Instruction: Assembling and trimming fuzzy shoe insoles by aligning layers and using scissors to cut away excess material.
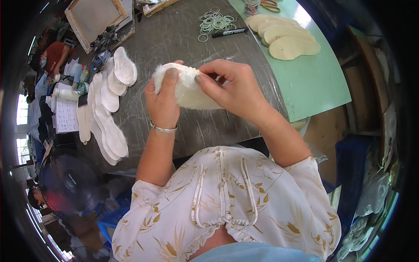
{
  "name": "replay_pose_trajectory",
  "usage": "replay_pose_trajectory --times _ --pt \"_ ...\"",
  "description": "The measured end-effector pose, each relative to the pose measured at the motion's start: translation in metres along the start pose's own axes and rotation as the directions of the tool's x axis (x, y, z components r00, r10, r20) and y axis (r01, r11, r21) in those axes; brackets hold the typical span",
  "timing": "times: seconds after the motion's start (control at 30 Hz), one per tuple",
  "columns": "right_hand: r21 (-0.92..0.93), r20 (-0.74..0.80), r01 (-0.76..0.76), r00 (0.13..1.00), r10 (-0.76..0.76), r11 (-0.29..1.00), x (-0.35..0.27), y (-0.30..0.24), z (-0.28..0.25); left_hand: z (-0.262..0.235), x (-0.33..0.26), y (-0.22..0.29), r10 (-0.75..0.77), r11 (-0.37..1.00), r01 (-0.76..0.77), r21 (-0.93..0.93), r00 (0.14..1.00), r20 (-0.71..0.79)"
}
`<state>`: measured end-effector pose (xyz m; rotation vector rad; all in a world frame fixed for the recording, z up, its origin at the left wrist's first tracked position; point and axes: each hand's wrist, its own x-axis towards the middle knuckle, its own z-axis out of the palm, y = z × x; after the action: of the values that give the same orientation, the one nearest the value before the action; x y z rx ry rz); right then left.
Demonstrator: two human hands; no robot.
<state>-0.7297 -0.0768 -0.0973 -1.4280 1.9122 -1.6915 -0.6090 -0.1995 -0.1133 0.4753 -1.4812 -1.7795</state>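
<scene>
Between my hands, above the dark table, is a white fluffy insole (194, 98), bent so that one edge curls upward. My left hand (165, 94) is closed round its left end, thumb on top and a silver bangle at the wrist. With thumb and fingers pinched, my right hand (235, 85) grips the insole's upper right edge. Part of the insole is hidden behind that hand. To the left of my hands lie several fleecy white insoles (114, 137), overlapping in a row.
Beyond my hands, pale green rubber bands (214, 21) lie in a heap beside a black marker (230, 32). On the green tabletop (312, 89) at right are several cream insoles (294, 48) and scissors (270, 6). A fan (70, 179) stands lower left; another person (56, 56) is at far left.
</scene>
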Motion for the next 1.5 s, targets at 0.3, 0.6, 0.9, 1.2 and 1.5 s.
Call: replay_pose_trajectory --times 0.3,0.6,0.9,1.2,1.5 --pt "0.881 -0.031 -0.171 0.911 0.412 0.442 -0.006 0.056 0.004 -0.021 -0.015 -0.012 -0.342 0.939 0.334 0.078 0.886 0.314" --pt "0.822 0.054 -0.153 0.980 0.192 0.549 -0.013 0.061 -0.016 -0.033 -0.022 0.002 -0.138 0.843 -0.037 0.536 0.949 0.284" --pt "0.362 0.068 -0.035 0.998 0.011 0.932 -0.007 0.066 -0.031 -0.041 -0.020 0.007 0.031 0.604 -0.321 0.729 0.924 0.381" --pt "-0.131 0.303 0.352 0.904 -0.301 0.927 0.004 0.049 -0.011 -0.043 -0.021 0.009 0.004 0.447 -0.388 0.806 0.902 0.432" --pt "-0.199 0.418 0.255 0.895 -0.153 0.946 -0.009 0.044 0.001 -0.054 -0.019 -0.005 -0.041 0.347 -0.425 0.836 0.884 0.466"
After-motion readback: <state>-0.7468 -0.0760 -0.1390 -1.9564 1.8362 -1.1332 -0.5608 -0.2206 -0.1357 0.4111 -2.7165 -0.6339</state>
